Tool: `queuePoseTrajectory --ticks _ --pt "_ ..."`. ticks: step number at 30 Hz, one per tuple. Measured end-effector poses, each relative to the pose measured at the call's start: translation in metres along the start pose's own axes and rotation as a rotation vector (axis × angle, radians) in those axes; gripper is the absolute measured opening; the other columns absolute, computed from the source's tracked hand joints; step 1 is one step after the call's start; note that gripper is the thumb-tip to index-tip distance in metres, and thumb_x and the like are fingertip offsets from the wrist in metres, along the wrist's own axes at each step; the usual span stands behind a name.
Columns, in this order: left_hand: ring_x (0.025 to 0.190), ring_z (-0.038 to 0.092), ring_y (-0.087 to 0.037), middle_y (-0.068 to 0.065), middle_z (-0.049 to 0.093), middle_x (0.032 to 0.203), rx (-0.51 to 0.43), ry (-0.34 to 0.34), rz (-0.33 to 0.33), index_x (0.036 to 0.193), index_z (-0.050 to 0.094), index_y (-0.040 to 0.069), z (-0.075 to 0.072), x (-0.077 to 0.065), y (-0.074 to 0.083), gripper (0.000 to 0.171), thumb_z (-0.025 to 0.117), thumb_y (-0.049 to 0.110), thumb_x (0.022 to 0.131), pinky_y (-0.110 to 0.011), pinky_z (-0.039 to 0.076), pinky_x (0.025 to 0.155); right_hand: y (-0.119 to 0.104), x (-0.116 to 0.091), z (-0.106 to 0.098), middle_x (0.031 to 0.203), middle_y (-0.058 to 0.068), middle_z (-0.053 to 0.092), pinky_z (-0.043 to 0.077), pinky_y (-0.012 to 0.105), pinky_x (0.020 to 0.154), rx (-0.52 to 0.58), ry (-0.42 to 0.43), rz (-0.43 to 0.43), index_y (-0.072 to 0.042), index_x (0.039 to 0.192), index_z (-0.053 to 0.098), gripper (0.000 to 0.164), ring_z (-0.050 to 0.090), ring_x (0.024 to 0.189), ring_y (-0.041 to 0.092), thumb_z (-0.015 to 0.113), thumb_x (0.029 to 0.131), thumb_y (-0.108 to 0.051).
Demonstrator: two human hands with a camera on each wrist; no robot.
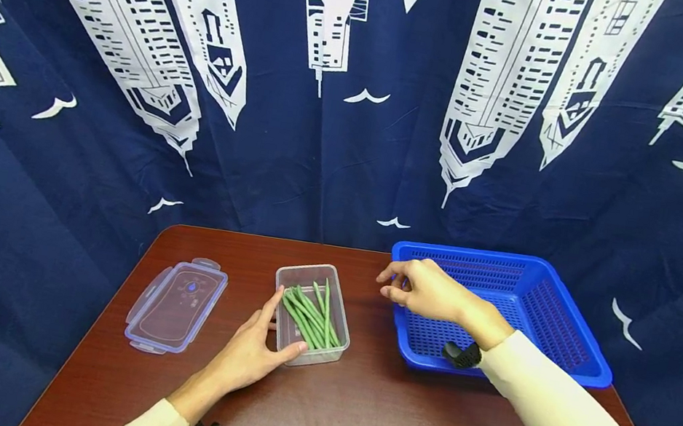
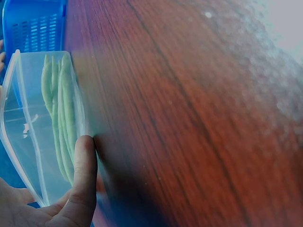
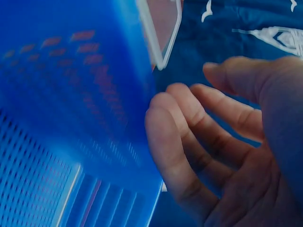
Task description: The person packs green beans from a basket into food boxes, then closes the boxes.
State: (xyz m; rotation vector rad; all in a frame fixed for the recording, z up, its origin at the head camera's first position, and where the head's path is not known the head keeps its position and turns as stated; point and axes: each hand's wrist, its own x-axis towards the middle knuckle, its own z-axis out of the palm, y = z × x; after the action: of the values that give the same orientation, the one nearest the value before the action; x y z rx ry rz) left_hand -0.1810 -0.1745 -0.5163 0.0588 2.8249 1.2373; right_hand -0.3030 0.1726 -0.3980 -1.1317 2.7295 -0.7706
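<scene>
A clear plastic food container stands near the table's middle with several green beans lying in it. My left hand holds it at the near left corner, thumb on the near side and fingers along the left side. In the left wrist view the thumb lies against the container's wall. Over the left rim of a blue basket, my right hand hovers with loosely curled fingers and nothing between them. The right wrist view shows those fingers beside the basket's wall.
A clear lid with a bluish seal and side flaps lies left of the container. The basket takes up the right back of the brown table. A dark blue curtain with white buildings hangs behind the table.
</scene>
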Motion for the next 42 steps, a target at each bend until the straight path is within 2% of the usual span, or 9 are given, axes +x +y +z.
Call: queuePoseTrajectory --ticks 4,10,18,28,33,42 --pt "0.149 0.071 -0.036 -0.017 0.064 0.165 -0.004 0.001 0.008 0.189 0.019 0.032 0.0 0.0 0.0 0.121 0.09 0.067 0.097 -0.073 0.054 0.119 0.015 -0.015 -0.012 0.092 -0.007 0.083 0.059 0.026 0.074 -0.026 -0.007 -0.02 -0.007 0.12 0.086 0.015 0.07 0.078 0.006 0.083 0.106 -0.012" --pt "0.149 0.071 -0.035 -0.016 0.062 0.168 -0.004 -0.002 0.001 0.189 0.019 0.032 0.001 0.0 -0.001 0.121 0.089 0.068 0.097 -0.072 0.055 0.118 0.039 -0.036 -0.029 0.093 -0.012 0.077 0.063 0.027 0.087 -0.014 -0.096 0.002 -0.013 0.122 0.086 0.018 0.074 0.091 0.005 0.089 0.106 -0.022" --pt "0.148 0.071 -0.035 -0.017 0.064 0.165 -0.003 0.008 0.015 0.189 0.02 0.031 0.001 0.002 -0.001 0.121 0.09 0.067 0.097 -0.071 0.055 0.12 0.07 -0.055 -0.035 0.111 -0.008 0.083 0.067 0.035 0.095 0.02 -0.224 0.076 -0.015 0.126 0.084 0.032 0.075 0.103 0.006 0.096 0.098 -0.025" --pt "0.153 0.067 -0.039 -0.018 0.065 0.165 0.003 0.008 0.0 0.189 0.019 0.034 0.002 0.002 -0.001 0.122 0.089 0.069 0.096 -0.073 0.053 0.121 0.1 -0.071 -0.04 0.122 -0.002 0.082 0.066 0.042 0.102 -0.004 -0.338 0.149 -0.013 0.127 0.083 0.047 0.074 0.112 0.013 0.104 0.086 -0.021" --pt "0.15 0.07 -0.036 -0.017 0.062 0.169 -0.01 0.005 0.002 0.189 0.019 0.034 0.003 0.002 -0.002 0.121 0.089 0.069 0.097 -0.072 0.054 0.12 0.114 -0.08 -0.038 0.118 0.004 0.081 0.064 0.043 0.102 -0.027 -0.412 0.2 -0.011 0.125 0.083 0.05 0.074 0.113 0.022 0.107 0.082 -0.02" --pt "0.15 0.069 -0.035 -0.015 0.058 0.173 -0.014 0.001 0.0 0.189 0.018 0.034 0.003 0.001 -0.002 0.12 0.088 0.068 0.098 -0.073 0.054 0.12 0.131 -0.086 -0.037 0.106 0.0 0.075 0.055 0.029 0.089 -0.082 -0.472 0.263 -0.017 0.109 0.082 0.046 0.066 0.102 0.015 0.111 0.074 -0.019"
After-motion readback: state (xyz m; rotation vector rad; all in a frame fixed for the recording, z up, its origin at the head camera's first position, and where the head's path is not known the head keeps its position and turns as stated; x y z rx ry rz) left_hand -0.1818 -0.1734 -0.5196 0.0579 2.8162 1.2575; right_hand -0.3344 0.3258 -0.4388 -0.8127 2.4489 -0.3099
